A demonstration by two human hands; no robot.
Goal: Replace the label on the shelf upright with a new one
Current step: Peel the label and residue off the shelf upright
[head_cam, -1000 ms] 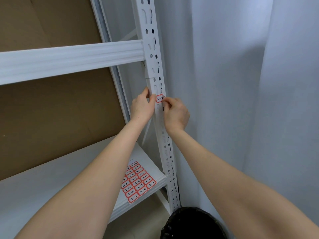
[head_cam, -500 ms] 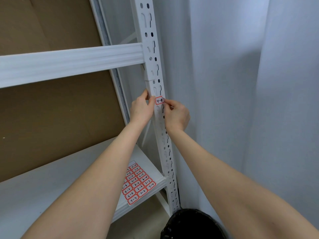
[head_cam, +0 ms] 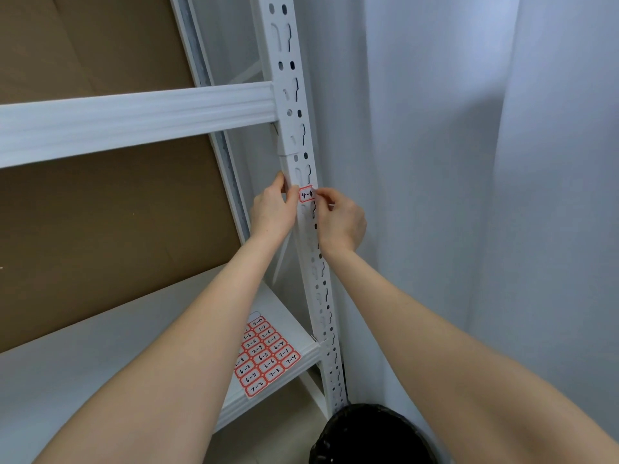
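Label (head_cam: 306, 195) barely shifted; right grip (head_cam: 340, 226) pinches its edge.

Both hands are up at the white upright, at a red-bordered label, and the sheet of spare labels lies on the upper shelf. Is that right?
Not quite. The head view shows the sheet of spare labels on the lower shelf, below the hands, not the upper one. The rest holds: left hand and right hand are at the upright, at the red-bordered label.
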